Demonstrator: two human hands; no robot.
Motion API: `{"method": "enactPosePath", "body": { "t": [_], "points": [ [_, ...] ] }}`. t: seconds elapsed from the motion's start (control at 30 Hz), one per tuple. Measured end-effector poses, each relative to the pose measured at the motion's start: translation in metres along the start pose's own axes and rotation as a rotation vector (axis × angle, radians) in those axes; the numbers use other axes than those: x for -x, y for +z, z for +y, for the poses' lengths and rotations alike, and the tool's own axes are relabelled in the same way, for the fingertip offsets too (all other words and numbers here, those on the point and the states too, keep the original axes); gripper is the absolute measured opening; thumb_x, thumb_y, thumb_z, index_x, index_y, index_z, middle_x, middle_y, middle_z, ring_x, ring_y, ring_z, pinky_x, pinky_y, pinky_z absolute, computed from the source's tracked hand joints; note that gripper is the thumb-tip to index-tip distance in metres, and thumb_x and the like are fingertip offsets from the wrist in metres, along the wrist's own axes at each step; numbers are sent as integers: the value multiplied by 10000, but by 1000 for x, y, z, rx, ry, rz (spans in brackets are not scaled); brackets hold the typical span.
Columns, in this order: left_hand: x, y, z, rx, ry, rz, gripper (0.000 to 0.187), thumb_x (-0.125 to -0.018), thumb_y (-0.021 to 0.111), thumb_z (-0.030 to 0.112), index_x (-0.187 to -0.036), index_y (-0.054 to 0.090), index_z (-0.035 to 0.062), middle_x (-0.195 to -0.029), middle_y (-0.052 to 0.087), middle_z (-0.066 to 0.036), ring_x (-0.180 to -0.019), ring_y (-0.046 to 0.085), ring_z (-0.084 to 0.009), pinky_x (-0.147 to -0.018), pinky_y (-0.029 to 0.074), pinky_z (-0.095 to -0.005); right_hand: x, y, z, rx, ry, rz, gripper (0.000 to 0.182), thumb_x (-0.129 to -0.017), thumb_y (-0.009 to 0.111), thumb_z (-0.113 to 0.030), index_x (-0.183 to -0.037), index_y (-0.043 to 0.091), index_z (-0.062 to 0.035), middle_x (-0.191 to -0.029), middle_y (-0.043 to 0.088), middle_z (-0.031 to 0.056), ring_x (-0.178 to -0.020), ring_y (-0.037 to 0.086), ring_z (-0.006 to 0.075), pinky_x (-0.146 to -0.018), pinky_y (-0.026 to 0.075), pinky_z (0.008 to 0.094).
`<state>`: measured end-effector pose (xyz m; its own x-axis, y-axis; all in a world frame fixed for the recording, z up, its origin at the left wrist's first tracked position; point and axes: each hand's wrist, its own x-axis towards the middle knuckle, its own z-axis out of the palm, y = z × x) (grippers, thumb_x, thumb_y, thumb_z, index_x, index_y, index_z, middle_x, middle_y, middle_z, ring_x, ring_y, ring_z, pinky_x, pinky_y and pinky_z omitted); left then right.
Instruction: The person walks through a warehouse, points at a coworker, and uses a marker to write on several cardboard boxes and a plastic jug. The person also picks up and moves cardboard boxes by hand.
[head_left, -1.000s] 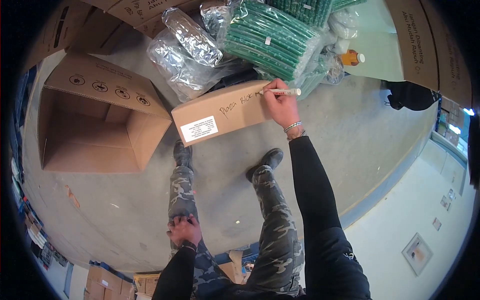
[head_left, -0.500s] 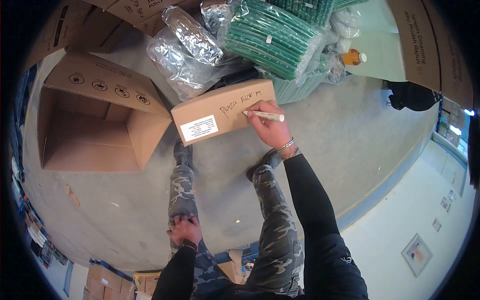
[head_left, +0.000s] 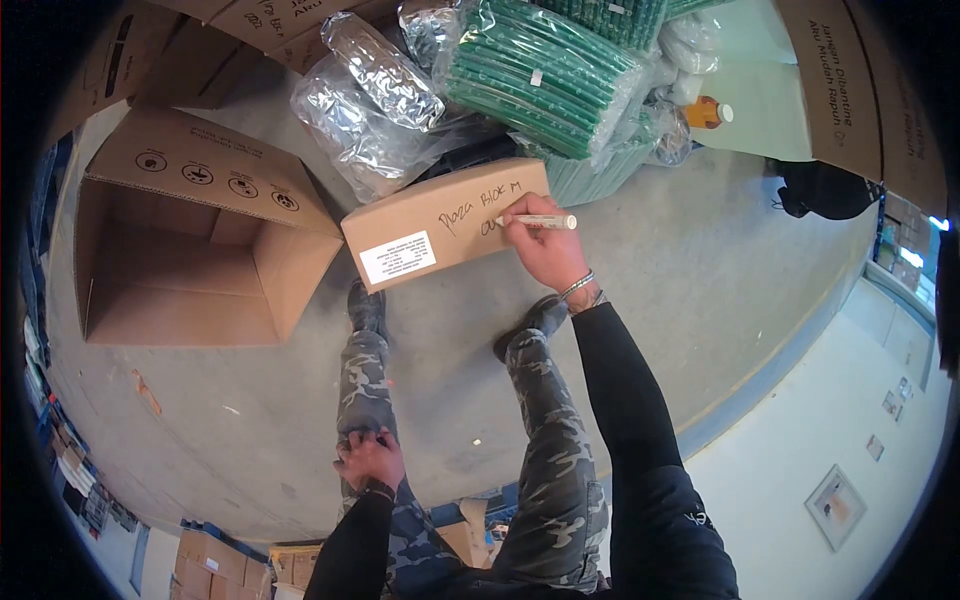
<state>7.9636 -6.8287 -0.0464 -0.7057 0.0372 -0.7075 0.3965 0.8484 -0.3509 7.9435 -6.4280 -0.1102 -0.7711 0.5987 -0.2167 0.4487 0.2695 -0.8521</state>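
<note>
My right hand (head_left: 545,245) grips a white marker pen (head_left: 548,221), its tip at the face of a small brown cardboard box (head_left: 400,215). Dark handwriting on that face reads "Plaza Blok M", with the start of a second line beneath it. A printed white label (head_left: 398,259) is stuck at the box's lower left. Lower down, my left hand (head_left: 370,458) rests on my knee in camouflage trousers, fingers apart and bent over it, holding nothing.
An open large cardboard box (head_left: 205,230) lies on its side at the left. Beyond the small box are plastic-wrapped green items (head_left: 540,75) and silvery wrapped packages (head_left: 385,75). An orange bottle (head_left: 705,113) and a black bag (head_left: 825,190) are at the right.
My right hand and the marker have moved slightly right along the box. New letters now show under the first line of writing. My left hand has stayed on the knee.
</note>
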Motion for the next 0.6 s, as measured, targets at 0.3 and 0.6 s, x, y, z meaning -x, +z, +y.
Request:
{"method": "enactPosePath", "body": {
  "t": [0.3, 0.6],
  "points": [
    [-1, 7, -2, -20, 21, 61, 336, -860, 524, 433, -828, 694, 146, -1007, 580, -69, -1042, 537, -341, -785, 428, -521, -3, -2, 12, -38, 49, -10, 76, -821, 617, -125, -814, 618, -49, -742, 594, 101, -695, 561, 226, -622, 460, 331],
    [-3, -2, -1, -10, 26, 19, 341, -860, 522, 423, -855, 705, 135, -1037, 586, -78, -1049, 535, -345, -795, 426, -526, -2, -3, 18, -71, 48, 11, 103, -824, 617, -123, -809, 603, -22, -730, 581, 101, -665, 569, 209, -577, 448, 312]
  ]
}}
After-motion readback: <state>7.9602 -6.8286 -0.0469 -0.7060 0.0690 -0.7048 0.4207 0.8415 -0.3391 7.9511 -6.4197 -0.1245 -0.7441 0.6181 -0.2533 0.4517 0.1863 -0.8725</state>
